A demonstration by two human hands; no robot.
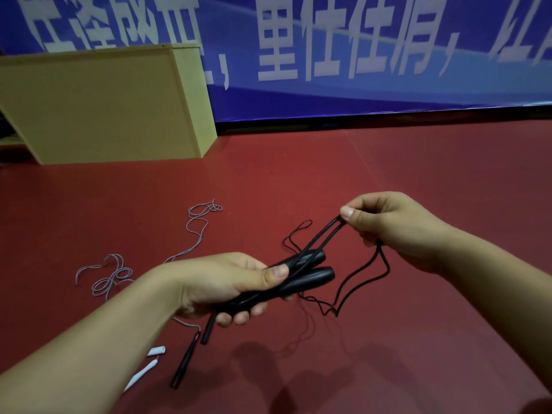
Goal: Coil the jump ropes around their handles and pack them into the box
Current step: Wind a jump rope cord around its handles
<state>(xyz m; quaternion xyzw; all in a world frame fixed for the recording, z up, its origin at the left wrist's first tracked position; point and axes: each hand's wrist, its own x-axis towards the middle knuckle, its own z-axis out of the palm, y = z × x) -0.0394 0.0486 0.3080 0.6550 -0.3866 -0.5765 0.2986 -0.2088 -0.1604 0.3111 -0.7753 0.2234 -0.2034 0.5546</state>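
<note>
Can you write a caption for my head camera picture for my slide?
Left hand grips two black handles while right hand pinches the black rope.

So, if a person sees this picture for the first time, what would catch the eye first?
Probably the two hands low in the centre: the left hand grips a pair of black handles, while the right hand pinches the black rope leading up from them. Next, the grey rope lying loose on the red floor, and the blue banner behind.
</note>
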